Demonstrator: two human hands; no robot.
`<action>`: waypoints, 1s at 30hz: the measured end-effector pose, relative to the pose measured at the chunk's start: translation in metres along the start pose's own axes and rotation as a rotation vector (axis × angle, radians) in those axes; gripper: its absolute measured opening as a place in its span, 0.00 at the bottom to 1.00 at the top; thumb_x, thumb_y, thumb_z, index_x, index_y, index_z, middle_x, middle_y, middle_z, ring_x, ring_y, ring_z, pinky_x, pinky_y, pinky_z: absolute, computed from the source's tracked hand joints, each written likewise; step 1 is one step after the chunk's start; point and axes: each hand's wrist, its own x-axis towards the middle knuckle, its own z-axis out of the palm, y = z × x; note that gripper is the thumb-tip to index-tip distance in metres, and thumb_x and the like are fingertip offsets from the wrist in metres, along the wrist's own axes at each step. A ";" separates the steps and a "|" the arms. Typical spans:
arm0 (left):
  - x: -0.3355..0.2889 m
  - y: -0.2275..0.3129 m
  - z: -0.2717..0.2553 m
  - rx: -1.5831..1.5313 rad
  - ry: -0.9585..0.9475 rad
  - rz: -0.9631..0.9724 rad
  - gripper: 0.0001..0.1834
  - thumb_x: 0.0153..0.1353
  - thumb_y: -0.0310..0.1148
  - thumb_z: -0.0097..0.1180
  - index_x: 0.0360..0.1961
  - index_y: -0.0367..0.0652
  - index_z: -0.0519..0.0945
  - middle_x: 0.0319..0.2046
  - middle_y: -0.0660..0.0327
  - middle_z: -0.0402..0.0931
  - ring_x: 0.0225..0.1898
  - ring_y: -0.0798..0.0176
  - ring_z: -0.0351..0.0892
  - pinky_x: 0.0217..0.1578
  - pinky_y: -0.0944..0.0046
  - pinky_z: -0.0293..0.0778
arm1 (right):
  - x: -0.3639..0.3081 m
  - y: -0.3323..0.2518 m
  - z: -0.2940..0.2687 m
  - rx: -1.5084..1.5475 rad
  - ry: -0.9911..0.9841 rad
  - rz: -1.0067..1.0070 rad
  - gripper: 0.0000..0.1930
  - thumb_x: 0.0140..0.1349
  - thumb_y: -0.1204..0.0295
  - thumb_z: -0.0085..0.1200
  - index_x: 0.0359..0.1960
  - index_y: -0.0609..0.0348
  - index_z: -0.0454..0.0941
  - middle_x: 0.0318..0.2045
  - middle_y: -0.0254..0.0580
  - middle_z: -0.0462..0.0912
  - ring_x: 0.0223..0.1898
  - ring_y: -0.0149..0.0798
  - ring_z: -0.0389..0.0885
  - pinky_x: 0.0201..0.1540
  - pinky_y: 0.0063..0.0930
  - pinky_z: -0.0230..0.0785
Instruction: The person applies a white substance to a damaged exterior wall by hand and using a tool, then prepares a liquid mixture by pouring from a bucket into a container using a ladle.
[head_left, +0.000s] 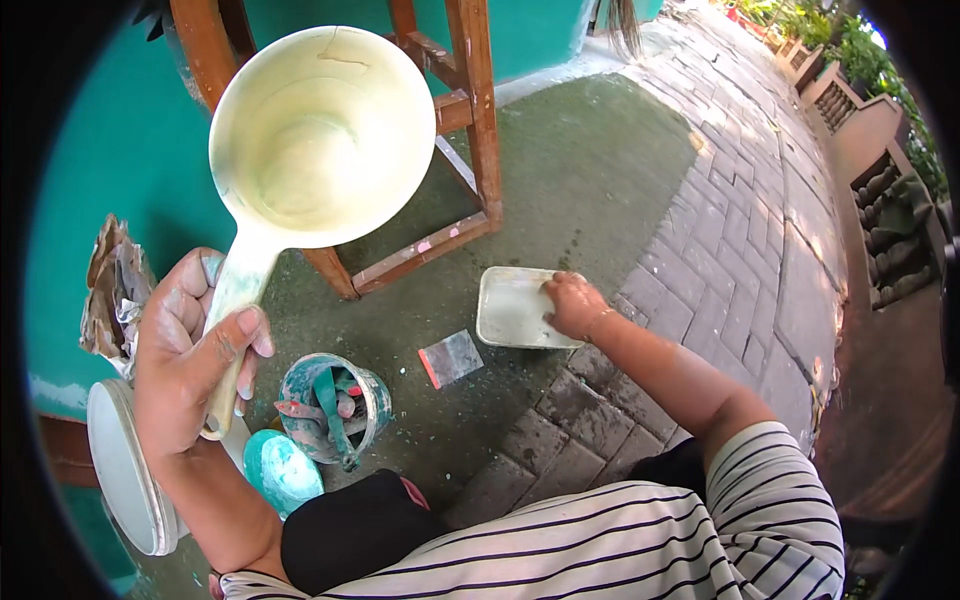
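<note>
My left hand is closed around the handle of a pale plastic dipper. The dipper is raised close to view, its wide bowl facing me and showing a pale, stained inside with a brownish crack mark near the rim. Low on the ground, my right hand reaches over the right side of a shallow rectangular white tray. Whitish, cloudy contents lie in the tray. The right fingers bend down inside it, and their tips are hard to make out.
A paint-stained bucket holds several tools. Near it lie a flat square piece with a red edge, a teal-and-white rounded thing, a large round lid and torn paper. A wooden stool stands by the teal wall.
</note>
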 end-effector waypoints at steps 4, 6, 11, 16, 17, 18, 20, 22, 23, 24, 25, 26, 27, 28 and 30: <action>-0.001 0.003 -0.002 0.013 0.003 -0.022 0.14 0.55 0.28 0.57 0.39 0.36 0.68 0.21 0.58 0.72 0.12 0.74 0.63 0.12 0.78 0.59 | 0.023 -0.016 0.039 -0.089 -0.147 0.012 0.27 0.46 0.59 0.64 0.50 0.54 0.75 0.51 0.52 0.72 0.57 0.51 0.69 0.55 0.41 0.67; 0.000 0.005 -0.001 -0.003 -0.008 -0.027 0.14 0.55 0.28 0.57 0.40 0.36 0.68 0.21 0.58 0.72 0.12 0.74 0.63 0.13 0.77 0.60 | 0.032 -0.015 0.046 -0.118 -0.150 -0.013 0.29 0.45 0.59 0.64 0.50 0.55 0.75 0.51 0.54 0.72 0.55 0.51 0.71 0.54 0.40 0.68; 0.005 -0.005 0.002 -0.014 0.007 -0.030 0.14 0.55 0.28 0.57 0.40 0.36 0.68 0.20 0.58 0.72 0.11 0.73 0.64 0.12 0.76 0.59 | 0.062 0.010 0.069 -0.130 -0.409 0.087 0.26 0.49 0.64 0.60 0.51 0.58 0.74 0.54 0.56 0.70 0.49 0.54 0.77 0.51 0.39 0.71; 0.009 -0.006 0.003 -0.026 -0.026 -0.028 0.14 0.55 0.28 0.58 0.39 0.36 0.68 0.20 0.58 0.73 0.10 0.73 0.63 0.10 0.75 0.59 | 0.037 -0.047 0.053 -0.125 0.073 -0.029 0.18 0.55 0.71 0.50 0.48 0.58 0.76 0.50 0.51 0.74 0.48 0.51 0.78 0.49 0.37 0.72; 0.010 -0.006 0.004 -0.047 -0.038 -0.061 0.14 0.55 0.26 0.58 0.40 0.35 0.69 0.21 0.58 0.73 0.13 0.73 0.65 0.12 0.75 0.61 | 0.035 -0.050 0.052 -0.200 0.154 -0.164 0.17 0.55 0.71 0.49 0.48 0.58 0.76 0.49 0.52 0.75 0.48 0.51 0.78 0.48 0.36 0.72; 0.012 -0.006 0.005 -0.069 -0.049 -0.093 0.13 0.55 0.24 0.58 0.40 0.34 0.70 0.23 0.58 0.74 0.16 0.73 0.68 0.14 0.75 0.62 | 0.038 -0.048 0.055 -0.185 0.074 -0.179 0.17 0.56 0.71 0.49 0.47 0.59 0.77 0.49 0.51 0.75 0.48 0.50 0.78 0.48 0.37 0.72; 0.013 -0.001 0.007 -0.080 -0.074 -0.125 0.13 0.55 0.21 0.57 0.40 0.33 0.70 0.24 0.58 0.74 0.18 0.72 0.70 0.16 0.75 0.64 | 0.053 -0.039 0.058 -0.152 -0.070 -0.212 0.17 0.56 0.71 0.48 0.47 0.60 0.77 0.50 0.50 0.74 0.49 0.49 0.77 0.47 0.37 0.72; 0.014 -0.001 0.007 -0.073 -0.103 -0.140 0.12 0.55 0.21 0.57 0.39 0.34 0.70 0.23 0.58 0.74 0.18 0.72 0.69 0.16 0.75 0.64 | 0.067 -0.025 0.056 -0.250 -0.202 -0.092 0.16 0.57 0.71 0.47 0.46 0.60 0.79 0.50 0.49 0.74 0.50 0.49 0.77 0.48 0.37 0.72; 0.015 -0.002 0.006 -0.083 -0.110 -0.136 0.11 0.55 0.22 0.57 0.39 0.34 0.70 0.23 0.57 0.74 0.17 0.72 0.69 0.16 0.75 0.64 | 0.069 -0.017 0.055 -0.300 -0.270 -0.029 0.16 0.57 0.71 0.47 0.45 0.60 0.79 0.50 0.49 0.74 0.50 0.49 0.76 0.48 0.37 0.72; 0.015 -0.004 0.006 -0.094 -0.119 -0.133 0.11 0.55 0.22 0.58 0.38 0.34 0.70 0.23 0.57 0.74 0.17 0.73 0.69 0.16 0.75 0.64 | 0.064 -0.008 0.056 -0.253 -0.186 0.022 0.15 0.57 0.71 0.48 0.44 0.59 0.81 0.47 0.49 0.76 0.50 0.49 0.76 0.49 0.37 0.72; 0.015 -0.006 0.005 -0.105 -0.123 -0.132 0.11 0.55 0.22 0.58 0.37 0.35 0.70 0.23 0.57 0.74 0.17 0.73 0.68 0.16 0.75 0.64 | 0.058 -0.013 0.057 -0.257 -0.184 0.021 0.15 0.56 0.71 0.48 0.44 0.59 0.81 0.46 0.49 0.77 0.50 0.48 0.77 0.49 0.36 0.72; 0.015 -0.007 0.005 -0.101 -0.129 -0.145 0.11 0.55 0.22 0.58 0.37 0.35 0.70 0.23 0.57 0.74 0.16 0.73 0.68 0.16 0.75 0.64 | 0.051 -0.018 0.059 -0.261 -0.182 0.020 0.15 0.56 0.71 0.49 0.43 0.59 0.81 0.44 0.50 0.78 0.49 0.48 0.77 0.49 0.35 0.72; 0.016 -0.007 0.007 -0.096 -0.135 -0.159 0.11 0.55 0.22 0.58 0.37 0.35 0.70 0.23 0.57 0.74 0.16 0.73 0.68 0.16 0.75 0.64 | 0.047 -0.022 0.058 -0.265 -0.180 0.020 0.15 0.56 0.71 0.49 0.43 0.59 0.81 0.43 0.50 0.79 0.49 0.48 0.77 0.49 0.34 0.72; 0.017 -0.007 0.010 -0.094 -0.147 -0.169 0.11 0.55 0.23 0.59 0.37 0.35 0.70 0.23 0.57 0.74 0.16 0.73 0.68 0.16 0.75 0.64 | 0.042 -0.020 0.053 -0.315 -0.182 -0.064 0.15 0.55 0.71 0.51 0.44 0.58 0.80 0.40 0.48 0.80 0.48 0.48 0.79 0.49 0.35 0.72; 0.019 -0.011 0.016 -0.129 -0.202 -0.169 0.11 0.55 0.23 0.59 0.37 0.35 0.70 0.23 0.58 0.75 0.16 0.73 0.68 0.17 0.74 0.64 | 0.042 -0.003 0.067 -0.196 -0.101 -0.028 0.15 0.54 0.70 0.53 0.43 0.57 0.81 0.40 0.46 0.81 0.46 0.47 0.79 0.48 0.35 0.72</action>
